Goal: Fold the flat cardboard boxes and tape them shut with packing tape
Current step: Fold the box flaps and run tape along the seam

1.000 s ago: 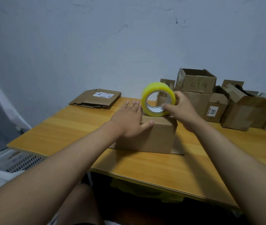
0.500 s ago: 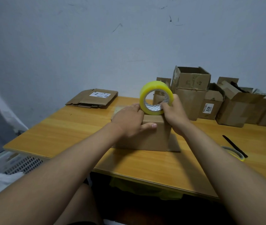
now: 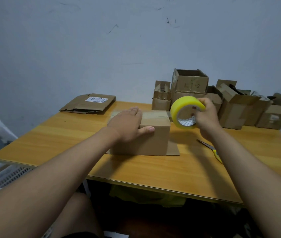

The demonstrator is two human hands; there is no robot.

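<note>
Your left hand (image 3: 127,125) lies flat on top of the folded cardboard box (image 3: 153,134), fingers straight and thumb over its front edge. The box stands on the wooden table (image 3: 67,134) (a loose flap shows at its right base). Just beside it to the right, your right hand (image 3: 205,115) grips the yellow tape roll (image 3: 181,109), held above the table

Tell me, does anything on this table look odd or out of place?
Mostly the boxes along the wall: they sit crooked, flaps hanging open and creased. The flat carton at the far left corner has ragged edges. The scissors lie partly under the right arm. The box being taped looks square.
</note>
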